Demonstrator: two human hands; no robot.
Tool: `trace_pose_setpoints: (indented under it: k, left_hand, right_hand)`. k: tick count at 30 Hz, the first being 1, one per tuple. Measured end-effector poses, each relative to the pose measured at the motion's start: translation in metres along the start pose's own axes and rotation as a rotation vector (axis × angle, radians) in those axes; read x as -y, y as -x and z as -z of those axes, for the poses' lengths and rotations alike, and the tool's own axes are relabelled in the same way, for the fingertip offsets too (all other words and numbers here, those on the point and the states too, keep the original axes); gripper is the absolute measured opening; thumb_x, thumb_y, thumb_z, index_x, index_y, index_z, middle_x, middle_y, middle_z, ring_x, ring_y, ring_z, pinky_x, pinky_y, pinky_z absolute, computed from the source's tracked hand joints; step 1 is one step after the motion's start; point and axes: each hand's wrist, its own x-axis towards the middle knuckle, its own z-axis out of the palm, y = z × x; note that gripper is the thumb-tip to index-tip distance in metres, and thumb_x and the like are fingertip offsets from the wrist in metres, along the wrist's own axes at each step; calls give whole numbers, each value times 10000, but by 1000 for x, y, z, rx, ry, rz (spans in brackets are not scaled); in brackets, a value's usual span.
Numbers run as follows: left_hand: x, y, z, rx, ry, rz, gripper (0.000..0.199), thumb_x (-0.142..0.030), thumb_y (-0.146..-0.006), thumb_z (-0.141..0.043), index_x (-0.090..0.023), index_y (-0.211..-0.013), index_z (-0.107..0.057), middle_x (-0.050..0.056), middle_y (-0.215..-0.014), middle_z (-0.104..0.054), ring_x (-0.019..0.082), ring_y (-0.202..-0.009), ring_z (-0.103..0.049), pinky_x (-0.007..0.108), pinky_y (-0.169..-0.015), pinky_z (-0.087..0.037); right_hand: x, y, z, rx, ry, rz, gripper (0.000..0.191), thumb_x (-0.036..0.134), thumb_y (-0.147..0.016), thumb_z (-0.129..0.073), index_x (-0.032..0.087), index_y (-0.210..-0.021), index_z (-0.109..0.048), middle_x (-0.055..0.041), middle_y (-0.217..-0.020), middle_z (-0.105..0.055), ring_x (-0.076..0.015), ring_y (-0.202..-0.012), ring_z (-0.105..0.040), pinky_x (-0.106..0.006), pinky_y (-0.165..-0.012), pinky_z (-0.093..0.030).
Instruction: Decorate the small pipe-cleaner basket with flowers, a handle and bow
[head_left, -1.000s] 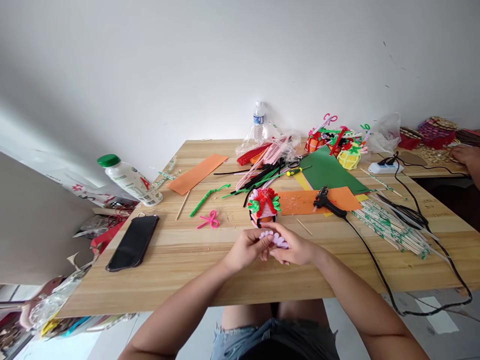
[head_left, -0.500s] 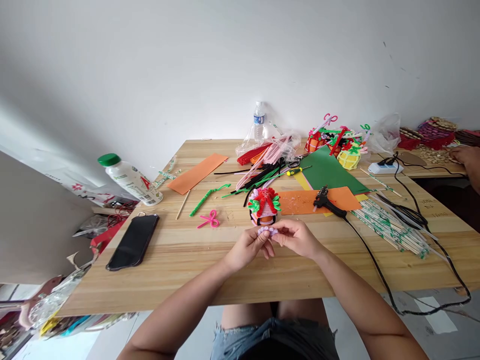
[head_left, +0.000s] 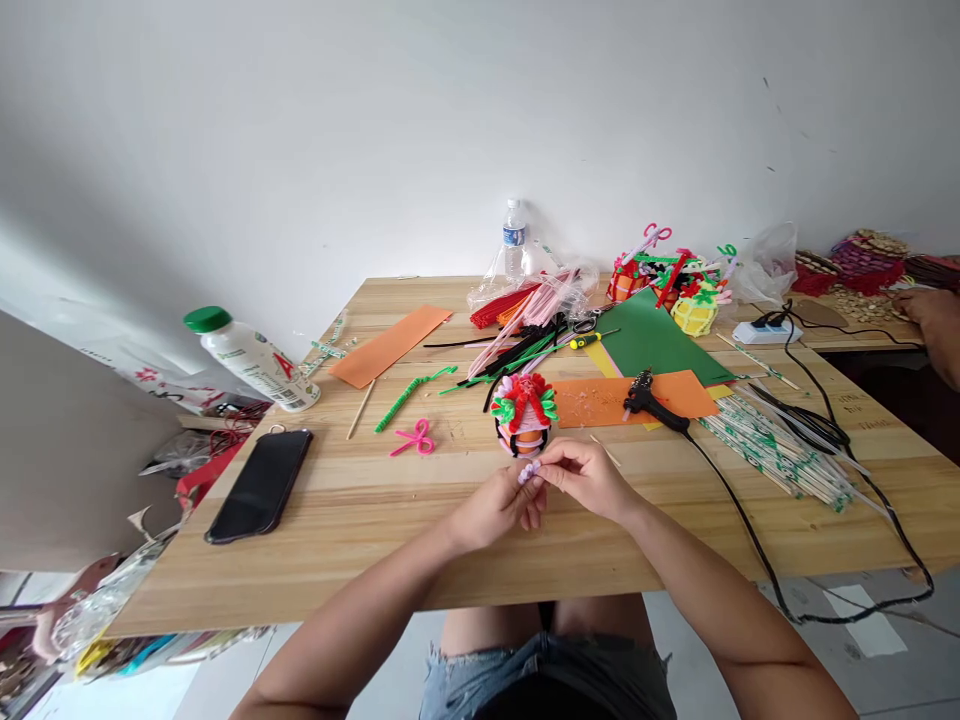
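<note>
Tipped from nearly level a moment ago, the lilac fuzzy piece now slants up toward the right hand, whose fingertips pinch its upper end. The left hand clasps its lower end, just nearside of the flower-topped ornament.

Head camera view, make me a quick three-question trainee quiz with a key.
1. What do the left hand and right hand hold together?
A) scissors
B) lilac pipe-cleaner piece
C) screwdriver
2. True or false: the smartphone lies to the left of the pink pipe-cleaner bow.
3. Fill in: the hot glue gun lies mostly on ____ paper.
Key: 1 B; 2 true; 3 orange.
</note>
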Motion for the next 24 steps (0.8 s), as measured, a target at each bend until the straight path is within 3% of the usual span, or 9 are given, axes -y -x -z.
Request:
trace_pose_setpoints:
  k: [6,9,13,18,24]
  left_hand:
    - [-11,0,-3,-48,46,-40,504,-658,-883,-427,-159,-843,-484,-19,-620,-529,101,-492,-581,217,-483,-495]
    - [-15,0,-5,-94,32,-49,527,-666,-888,-404,-157,-796,-502,-15,-560,-531,99,-457,-550,214,-465,-471]
    - [-11,-1,-8,-166,-2,-27,557,-712,-861,-393,-180,-704,-450,-3,-503,-553,100,-425,-520,219,-445,-446]
    - [-6,0,-10,-195,-12,1,582,-737,-847,-370,-187,-675,-443,6,-461,-559,102,-407,-509,221,-442,-435]
    - [-4,0,-10,-191,10,-2,555,-710,-867,-363,-192,-680,-434,4,-455,-560,110,-397,-509,229,-438,-432]
  right_hand:
    - [2,2,-3,-23,-18,8,296,435,-826,-678,190,-991,-704,-46,-883,-644,-79,-516,-532,-222,-435,-466]
    - [3,1,-3,-55,10,50,244,397,-840,-664,193,-969,-699,-56,-910,-646,-88,-521,-550,-233,-431,-486]
    - [3,2,-6,-168,290,289,133,293,-879,-614,201,-842,-704,-83,-859,-677,-156,-651,-628,-277,-522,-536]
    - [-1,7,-11,-238,655,611,162,146,-887,-554,218,-881,-699,-83,-818,-705,-173,-731,-666,-301,-655,-578]
    - [1,5,-11,-293,642,710,134,108,-884,-572,193,-920,-669,-66,-834,-697,-141,-726,-676,-240,-628,-576]
